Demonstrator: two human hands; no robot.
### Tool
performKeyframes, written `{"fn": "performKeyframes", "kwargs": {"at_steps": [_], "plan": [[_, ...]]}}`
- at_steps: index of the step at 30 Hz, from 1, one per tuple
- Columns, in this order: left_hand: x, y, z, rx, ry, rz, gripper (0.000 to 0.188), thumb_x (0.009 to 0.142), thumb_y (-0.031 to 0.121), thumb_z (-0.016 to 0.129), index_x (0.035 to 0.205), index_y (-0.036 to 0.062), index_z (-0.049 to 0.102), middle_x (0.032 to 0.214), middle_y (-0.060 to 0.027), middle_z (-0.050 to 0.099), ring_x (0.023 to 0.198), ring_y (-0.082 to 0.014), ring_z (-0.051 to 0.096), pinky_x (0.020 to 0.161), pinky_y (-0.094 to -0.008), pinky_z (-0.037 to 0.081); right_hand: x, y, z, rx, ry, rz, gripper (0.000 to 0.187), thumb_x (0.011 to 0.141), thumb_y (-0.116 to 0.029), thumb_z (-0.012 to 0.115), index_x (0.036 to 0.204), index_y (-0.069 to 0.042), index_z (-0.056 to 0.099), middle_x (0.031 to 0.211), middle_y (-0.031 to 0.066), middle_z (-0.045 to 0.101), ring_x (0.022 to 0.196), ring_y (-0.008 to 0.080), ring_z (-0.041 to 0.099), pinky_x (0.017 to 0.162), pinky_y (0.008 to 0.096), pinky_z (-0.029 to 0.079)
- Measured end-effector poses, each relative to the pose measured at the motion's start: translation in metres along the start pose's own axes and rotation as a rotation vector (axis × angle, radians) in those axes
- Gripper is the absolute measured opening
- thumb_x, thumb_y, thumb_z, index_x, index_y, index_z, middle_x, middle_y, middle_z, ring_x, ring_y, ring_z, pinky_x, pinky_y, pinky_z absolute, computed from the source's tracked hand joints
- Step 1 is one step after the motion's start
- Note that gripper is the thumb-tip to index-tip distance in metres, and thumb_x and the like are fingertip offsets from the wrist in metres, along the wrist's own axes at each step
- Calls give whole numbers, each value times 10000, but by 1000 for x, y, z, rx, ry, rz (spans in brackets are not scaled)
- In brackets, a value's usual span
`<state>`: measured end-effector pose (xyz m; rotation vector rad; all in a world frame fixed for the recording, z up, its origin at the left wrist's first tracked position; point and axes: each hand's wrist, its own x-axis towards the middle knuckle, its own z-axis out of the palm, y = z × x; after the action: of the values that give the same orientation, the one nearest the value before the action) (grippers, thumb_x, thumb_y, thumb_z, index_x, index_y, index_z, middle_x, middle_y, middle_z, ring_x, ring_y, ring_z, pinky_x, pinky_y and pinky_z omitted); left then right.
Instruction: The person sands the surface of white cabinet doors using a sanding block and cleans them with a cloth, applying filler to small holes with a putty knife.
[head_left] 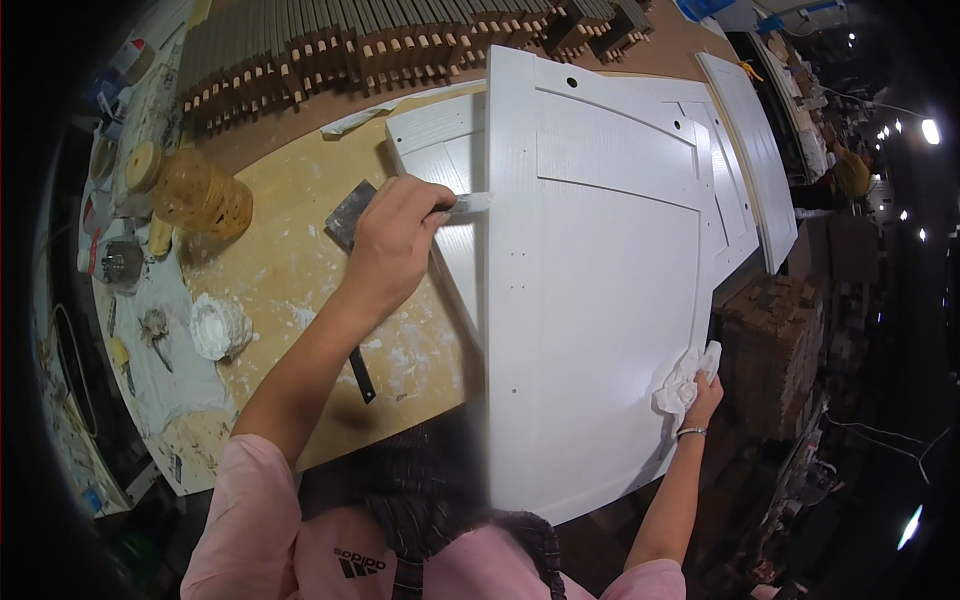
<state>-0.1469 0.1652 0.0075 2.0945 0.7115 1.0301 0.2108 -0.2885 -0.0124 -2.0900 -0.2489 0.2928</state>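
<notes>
Lower right, the right hand (706,400) clutches crumpled white cloth (678,382) at the white rectangular panel (600,270) mid-frame; left of centre, the left hand (393,235) grips a square grey scraper (345,214) and narrow pale blade (470,203), which could gouge the panel if it slipped.

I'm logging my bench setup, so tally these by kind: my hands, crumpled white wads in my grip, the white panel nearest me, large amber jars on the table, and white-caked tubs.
Hands: 2 (left hand, right hand)
Crumpled white wad: 1
Nearest white panel: 1
Large amber jar: 1
White-caked tub: 1
Total: 6
</notes>
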Motion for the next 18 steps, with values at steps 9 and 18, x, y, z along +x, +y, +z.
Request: {"fn": "performKeyframes", "kwargs": {"at_steps": [9, 18], "plan": [[5, 3, -5, 38, -6, 28, 143, 837, -85, 607, 965, -22, 619, 883, -147, 598, 798, -305, 593, 721, -358, 480, 1, 2, 0, -13, 10, -18, 243, 912, -117, 615, 1077, 52, 671, 895, 9, 662, 751, 99, 587, 674, 261, 469], [4, 5, -11, -14, -25, -28, 147, 833, -83, 614, 970, -28, 621, 878, -147, 602, 794, -297, 599, 719, -347, 484, 1, 4, 2, 4, 12, -24, 251, 913, -128, 622, 1077, 57, 667, 886, 5, 654, 747, 91, 577, 669, 256, 463]]}}
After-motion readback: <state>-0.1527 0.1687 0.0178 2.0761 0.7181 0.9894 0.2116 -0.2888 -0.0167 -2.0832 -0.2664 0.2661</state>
